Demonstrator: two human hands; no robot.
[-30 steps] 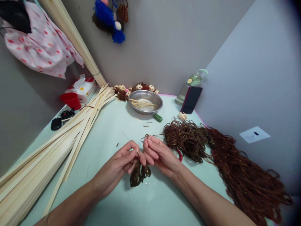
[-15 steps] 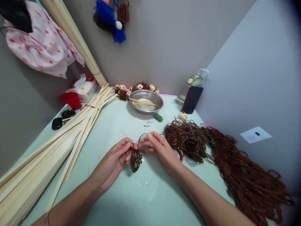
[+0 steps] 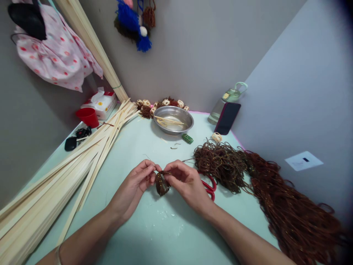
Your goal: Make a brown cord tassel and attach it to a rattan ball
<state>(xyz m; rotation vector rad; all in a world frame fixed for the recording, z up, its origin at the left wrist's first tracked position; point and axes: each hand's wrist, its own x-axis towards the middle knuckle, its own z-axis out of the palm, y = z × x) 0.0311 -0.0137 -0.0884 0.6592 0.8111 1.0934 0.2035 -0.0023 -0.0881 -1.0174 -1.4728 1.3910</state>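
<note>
A small bundle of dark brown glittery cord (image 3: 161, 184) hangs between both hands just above the pale green table (image 3: 143, 228). My left hand (image 3: 135, 186) pinches its top from the left with curled fingers. My right hand (image 3: 186, 181) pinches the same top from the right, fingertips almost meeting the left ones. Red-handled scissors (image 3: 209, 186) lie just right of my right hand, partly hidden by it. A big heap of the same brown cord (image 3: 220, 163) sits further right.
A long mass of reddish-brown cord (image 3: 292, 213) runs to the near right. Bamboo strips (image 3: 63, 173) lie across the left. At the back stand a metal bowl (image 3: 173, 118), a phone (image 3: 227, 117), a water bottle (image 3: 230, 96), a red cup (image 3: 88, 117) and a tissue box (image 3: 100, 103).
The cord bundle hung longer and looser below the hands; now it is gathered into a shorter, tighter clump. Both hands have shifted slightly forward, and the scissors show more.
</note>
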